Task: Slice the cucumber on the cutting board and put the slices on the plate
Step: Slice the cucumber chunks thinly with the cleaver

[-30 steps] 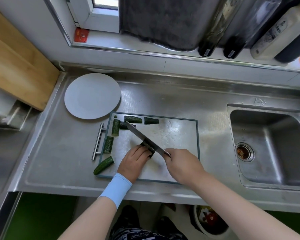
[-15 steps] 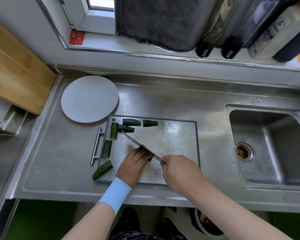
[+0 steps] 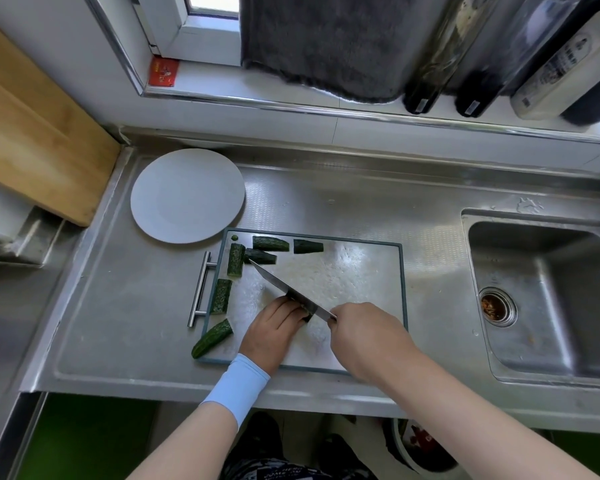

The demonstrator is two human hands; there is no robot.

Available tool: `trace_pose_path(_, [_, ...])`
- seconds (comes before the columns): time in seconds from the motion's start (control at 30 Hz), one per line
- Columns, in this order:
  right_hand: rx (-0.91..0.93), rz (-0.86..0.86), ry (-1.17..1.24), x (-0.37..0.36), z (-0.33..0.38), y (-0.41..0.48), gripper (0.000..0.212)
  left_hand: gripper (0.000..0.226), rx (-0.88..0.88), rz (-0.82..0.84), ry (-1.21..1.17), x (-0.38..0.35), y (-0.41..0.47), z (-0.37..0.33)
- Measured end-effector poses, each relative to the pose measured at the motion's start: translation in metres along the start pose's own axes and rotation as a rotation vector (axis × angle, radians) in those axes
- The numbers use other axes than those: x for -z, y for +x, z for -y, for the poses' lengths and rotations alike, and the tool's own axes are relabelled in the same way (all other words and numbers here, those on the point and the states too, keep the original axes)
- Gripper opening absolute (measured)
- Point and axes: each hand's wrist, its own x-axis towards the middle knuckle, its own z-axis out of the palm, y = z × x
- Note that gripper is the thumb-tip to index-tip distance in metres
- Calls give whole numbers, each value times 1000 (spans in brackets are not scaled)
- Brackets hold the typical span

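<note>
From above: the left hand (image 3: 274,332) curls over a cucumber piece (image 3: 307,311) on the cutting board (image 3: 361,271), steadying it for the knife (image 3: 284,289) gripped in the right hand (image 3: 364,336); cut chunks (image 3: 270,243) line the board's left and far edges, seemingly freeing the middle, near the plate (image 3: 187,195).

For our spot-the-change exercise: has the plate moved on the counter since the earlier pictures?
No. The plate lies as before, just off the far left corner of the cutting board; only the camera has shifted.
</note>
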Motion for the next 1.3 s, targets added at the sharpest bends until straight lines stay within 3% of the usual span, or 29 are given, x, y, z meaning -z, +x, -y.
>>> trace_pose_path(1.03, [-48, 131, -32, 7, 12, 13, 14, 11, 11, -23, 11, 2, 2, -1])
trace_pose_path(1.3, [-57, 155, -7, 4, 6, 12, 22, 10, 14, -29, 12, 3, 3, -3])
